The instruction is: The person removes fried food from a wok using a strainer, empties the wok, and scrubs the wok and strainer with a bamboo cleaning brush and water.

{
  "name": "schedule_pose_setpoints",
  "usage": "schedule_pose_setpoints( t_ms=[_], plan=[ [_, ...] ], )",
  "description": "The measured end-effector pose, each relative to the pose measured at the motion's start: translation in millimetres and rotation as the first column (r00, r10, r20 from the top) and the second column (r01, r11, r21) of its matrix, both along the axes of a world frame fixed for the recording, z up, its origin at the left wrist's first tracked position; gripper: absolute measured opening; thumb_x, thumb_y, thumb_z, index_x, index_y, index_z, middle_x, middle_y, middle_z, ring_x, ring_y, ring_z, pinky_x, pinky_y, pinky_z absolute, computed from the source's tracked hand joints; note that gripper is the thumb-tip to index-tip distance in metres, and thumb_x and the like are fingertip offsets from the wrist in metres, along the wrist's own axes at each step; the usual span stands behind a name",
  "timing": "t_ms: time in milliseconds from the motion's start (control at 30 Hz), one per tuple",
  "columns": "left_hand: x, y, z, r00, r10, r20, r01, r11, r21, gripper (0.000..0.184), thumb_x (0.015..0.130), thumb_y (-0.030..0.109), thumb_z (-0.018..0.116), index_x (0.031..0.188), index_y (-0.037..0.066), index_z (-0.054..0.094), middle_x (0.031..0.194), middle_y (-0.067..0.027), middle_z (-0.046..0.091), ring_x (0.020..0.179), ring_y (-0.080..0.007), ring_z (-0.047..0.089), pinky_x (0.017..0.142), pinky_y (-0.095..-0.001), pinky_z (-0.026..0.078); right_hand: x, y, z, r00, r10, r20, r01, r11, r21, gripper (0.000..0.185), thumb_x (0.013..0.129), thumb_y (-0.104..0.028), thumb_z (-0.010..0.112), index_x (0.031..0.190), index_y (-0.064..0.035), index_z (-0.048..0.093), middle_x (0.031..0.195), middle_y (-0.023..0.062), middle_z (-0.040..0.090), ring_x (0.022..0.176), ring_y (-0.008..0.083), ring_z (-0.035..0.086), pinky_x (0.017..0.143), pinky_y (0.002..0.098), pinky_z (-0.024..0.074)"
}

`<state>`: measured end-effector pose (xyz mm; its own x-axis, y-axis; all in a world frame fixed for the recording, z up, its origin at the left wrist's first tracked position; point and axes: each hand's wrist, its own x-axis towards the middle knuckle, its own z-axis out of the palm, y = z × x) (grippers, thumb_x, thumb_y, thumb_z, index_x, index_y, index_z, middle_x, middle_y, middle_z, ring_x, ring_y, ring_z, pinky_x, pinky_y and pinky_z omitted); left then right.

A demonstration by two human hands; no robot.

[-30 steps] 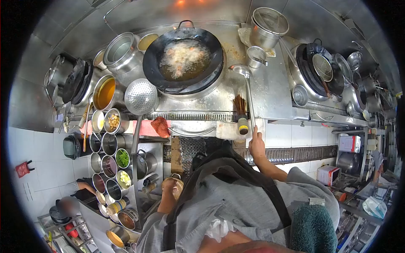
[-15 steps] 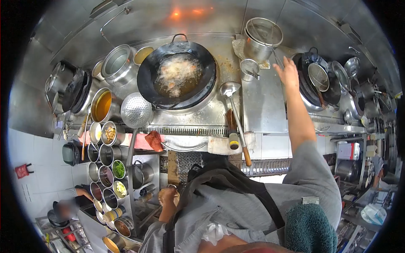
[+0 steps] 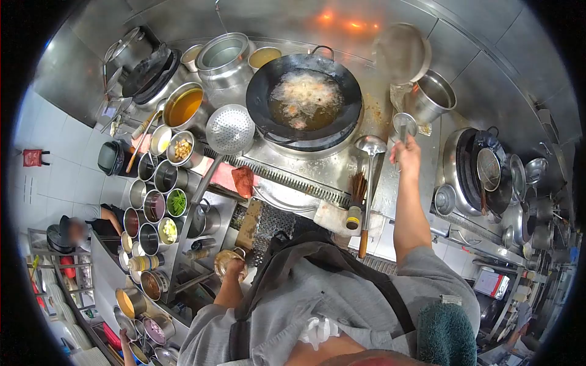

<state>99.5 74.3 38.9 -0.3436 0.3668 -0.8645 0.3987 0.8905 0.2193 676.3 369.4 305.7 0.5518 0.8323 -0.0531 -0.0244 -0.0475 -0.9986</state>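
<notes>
My right hand (image 3: 406,154) is closed on the handle of a wire strainer (image 3: 401,53), whose round mesh is blurred and lifted beside a steel pot (image 3: 434,96). My left hand (image 3: 235,267) is low beside the counter, gripping a pale brown bundle (image 3: 224,261) I cannot make out. In the black wok (image 3: 262,97), pale pieces of food (image 3: 306,91) bubble in oil. A ladle (image 3: 370,146) with a wooden handle lies to the right of the wok, next to a bristle brush (image 3: 358,189). A perforated skimmer (image 3: 230,129) rests left of the wok.
Steel containers of ingredients (image 3: 177,202) stand at the left, near a pot of orange liquid (image 3: 184,107). More woks and strainers (image 3: 488,169) are at the right. A folded cloth (image 3: 332,219) hangs over the front edge. Another person's arm (image 3: 111,218) shows at far left.
My right hand went from the ladle's handle to the strainer and lifted it off the steel pot, moving left. The view has turned. My left hand stays low with the bundle.
</notes>
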Motion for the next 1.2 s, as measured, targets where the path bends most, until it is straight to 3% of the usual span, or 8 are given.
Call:
schedule_pose_setpoints(
  t_ms=[233,433,567,767,800,900,1033,1200],
  plan=[
    [-19.9,-3.1,-18.3,0.997,-0.072,-0.034,0.073,0.997,0.015,0.023,0.079,0.014,0.054,0.096,0.004,0.066,0.097,-0.0186,0.066,0.080,-0.0314,0.066,0.070,-0.0414,0.054,-57.9,6.5,-1.6,0.790,0.406,0.459,-0.195,0.877,-0.439,0.037,0.087,-0.006,0.050,0.124,-0.0004,0.051,0.060,0.0085,0.054,0.040,0.0174,0.053,0.035,0.0322,0.0420],
    [-54.7,-25.2,-87.5,0.907,-0.421,0.002,0.421,0.907,-0.001,0.025,0.078,0.012,0.056,0.100,0.005,0.065,0.099,-0.0187,0.065,0.082,-0.0299,0.066,0.068,-0.0414,0.055,-122.6,20.8,-49.3,0.878,0.435,-0.201,-0.478,0.824,-0.304,0.048,0.085,-0.002,0.055,0.130,0.0079,0.040,0.057,0.0083,0.054,0.040,0.0206,0.053,0.034,0.0328,0.0405],
    [-63.5,-48.4,-56.2,0.976,0.157,0.152,-0.158,0.987,-0.004,0.019,0.089,0.020,0.052,0.101,0.009,0.061,0.084,-0.0041,0.062,0.070,-0.0185,0.060,0.055,-0.0335,0.049,-160.8,15.7,-58.7,0.796,0.465,-0.386,-0.572,0.786,-0.234,0.046,0.084,-0.003,0.058,0.125,0.0077,0.041,0.058,0.0067,0.053,0.039,0.0179,0.048,0.034,0.0294,0.0351],
    [-119.9,-96.0,-104.2,0.727,-0.685,0.056,0.667,0.723,0.181,0.018,0.083,0.008,0.057,0.098,0.011,0.067,0.100,-0.0069,0.066,0.085,-0.0209,0.065,0.071,-0.0291,0.054,-167.6,-19.4,-27.9,0.799,0.475,-0.369,-0.568,0.798,-0.202,0.040,0.084,-0.004,0.058,0.123,0.0020,0.049,0.058,0.0043,0.052,0.039,0.0159,0.047,0.033,0.0289,0.0334],
    [-92.0,-83.8,-49.6,0.989,0.098,0.110,-0.084,0.988,-0.129,0.019,0.082,0.009,0.058,0.099,0.011,0.066,0.099,-0.0070,0.066,0.086,-0.0210,0.065,0.070,-0.0278,0.054,-163.6,-26.5,-21.6,0.815,0.488,-0.314,-0.560,0.801,-0.209,0.041,0.084,-0.004,0.058,0.124,0.0015,0.048,0.058,0.0041,0.052,0.038,0.0154,0.046,0.033,0.0285,0.0333],
    [-120.9,-98.7,-101.2,0.819,-0.571,0.065,0.565,0.821,0.087,0.018,0.082,0.014,0.059,0.099,0.010,0.066,0.095,-0.0071,0.066,0.081,-0.0194,0.064,0.061,-0.0307,0.055,-150.3,-47.2,-16.3,0.849,0.490,-0.198,-0.524,0.825,-0.209,0.036,0.085,-0.006,0.056,0.121,-0.0019,0.053,0.058,0.0017,0.052,0.036,0.0112,0.044,0.030,0.0259,0.0322],
    [-101.2,-82.7,-114.7,0.795,-0.606,0.009,0.602,0.792,0.096,0.020,0.082,0.018,0.058,0.097,0.006,0.064,0.086,-0.0094,0.065,0.071,-0.0207,0.064,0.050,-0.0343,0.053,-142.3,-73.6,14.3,0.849,0.519,-0.100,-0.522,0.795,-0.308,0.036,0.085,-0.005,0.054,0.121,-0.0049,0.055,0.056,0.0013,0.050,0.034,0.0122,0.044,0.030,0.0263,0.0325],
    [-82.8,-41.6,-96.9,0.983,0.022,0.182,-0.022,1.000,-0.002,0.019,0.081,0.016,0.055,0.091,0.002,0.062,0.072,-0.0138,0.061,0.062,-0.0243,0.063,0.045,-0.0388,0.051,-137.2,-90.1,31.9,0.837,0.542,0.071,-0.479,0.790,-0.382,0.042,0.085,-0.003,0.053,0.127,-0.0052,0.052,0.056,0.0021,0.050,0.035,0.0122,0.044,0.031,0.0272,0.0320]
  ],
)
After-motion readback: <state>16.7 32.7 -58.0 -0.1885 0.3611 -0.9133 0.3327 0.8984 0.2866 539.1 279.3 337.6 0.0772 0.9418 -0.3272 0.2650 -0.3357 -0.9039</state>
